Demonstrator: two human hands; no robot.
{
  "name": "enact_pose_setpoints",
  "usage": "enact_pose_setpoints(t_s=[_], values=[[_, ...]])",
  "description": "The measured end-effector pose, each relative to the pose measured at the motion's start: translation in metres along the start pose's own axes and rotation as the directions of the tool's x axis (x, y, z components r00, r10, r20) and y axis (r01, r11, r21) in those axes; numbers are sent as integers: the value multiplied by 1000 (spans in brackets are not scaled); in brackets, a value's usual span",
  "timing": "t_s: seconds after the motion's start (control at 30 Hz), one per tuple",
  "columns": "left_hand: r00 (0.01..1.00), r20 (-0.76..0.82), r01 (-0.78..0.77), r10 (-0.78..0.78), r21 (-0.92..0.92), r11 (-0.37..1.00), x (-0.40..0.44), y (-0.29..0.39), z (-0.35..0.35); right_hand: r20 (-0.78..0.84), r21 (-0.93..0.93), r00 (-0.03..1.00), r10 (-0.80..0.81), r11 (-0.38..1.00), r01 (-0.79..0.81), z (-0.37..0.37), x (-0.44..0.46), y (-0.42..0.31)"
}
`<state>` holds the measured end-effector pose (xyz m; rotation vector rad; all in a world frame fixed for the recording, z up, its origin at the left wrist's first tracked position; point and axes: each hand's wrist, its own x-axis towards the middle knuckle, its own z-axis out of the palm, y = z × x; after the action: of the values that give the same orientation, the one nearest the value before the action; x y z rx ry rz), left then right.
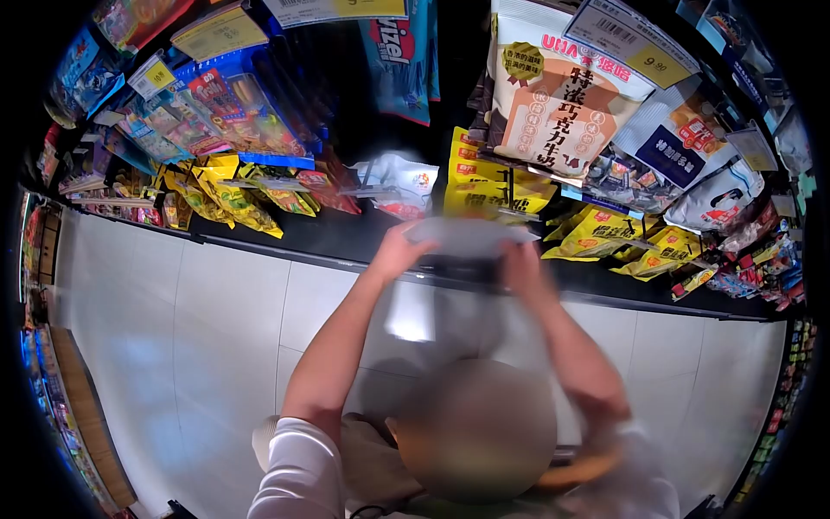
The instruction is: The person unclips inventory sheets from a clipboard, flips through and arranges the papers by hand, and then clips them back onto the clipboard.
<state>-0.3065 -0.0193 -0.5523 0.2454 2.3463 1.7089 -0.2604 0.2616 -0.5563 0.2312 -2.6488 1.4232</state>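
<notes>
My left hand and my right hand hold a pale, blurred package between them, one at each end. It is level with the front edge of the black shelf, and what is printed on it cannot be read. Just beyond it, a white bag hangs on the left and yellow bags hang on the right. A large chocolate-milk candy bag hangs higher up on the right. Motion smears my right hand, though its fingers appear pressed to the package.
Yellow bags and blue snack packs hang at the left, with price tags above. More yellow bags hang at the right. Below lies a pale tiled floor. A blurred rounded object is low in the centre.
</notes>
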Motion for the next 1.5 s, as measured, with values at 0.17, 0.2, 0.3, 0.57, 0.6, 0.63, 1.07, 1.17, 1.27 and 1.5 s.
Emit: enact_pose_setpoints(t_s=[0.17, 0.2, 0.3, 0.57, 0.6, 0.63, 1.07, 1.17, 1.27, 1.5], values=[[1000, 22, 18, -19, 39, 999, 4, -15, 3, 34, -16, 997, -63, 998, 64, 4, -2, 20], [999, 19, -40, 40, 14, 999, 5, -16, 3, -1, -15, 998, -61, 998, 61, 2, -1, 10], [999, 23, -46, 46, 7, 999, -4, 20, -4, 0, 88, 997, 75, 993, -75, 4, 2, 10], [979, -170, -86, 116, 172, 981, -41, 103, -62, 280, 504, 955, 93, 833, -229, -66, -8, -77], [965, -220, -98, 142, 202, 974, -53, 108, -78, 385, 483, 904, 184, 795, -367, -95, -14, -109], [948, -269, -110, 172, 233, 966, -67, 112, -96, 434, 495, 885, 171, 775, -392, -120, -20, -130], [747, -620, -14, -241, -377, 926, -251, 106, -207, 483, -457, 844, -233, 756, 469, -145, -63, -288], [838, -467, 6, -283, -510, 860, -255, 92, -186, 469, -520, 841, -271, 685, 511, -133, -53, -269], [912, -323, 23, -254, -577, 816, -246, 85, -171, 413, -470, 871, -267, 756, 455, -132, -46, -240], [990, 34, 138, -140, -501, 855, -211, 121, -150, 247, -526, 959, -138, 812, 252, -150, -63, -191]])
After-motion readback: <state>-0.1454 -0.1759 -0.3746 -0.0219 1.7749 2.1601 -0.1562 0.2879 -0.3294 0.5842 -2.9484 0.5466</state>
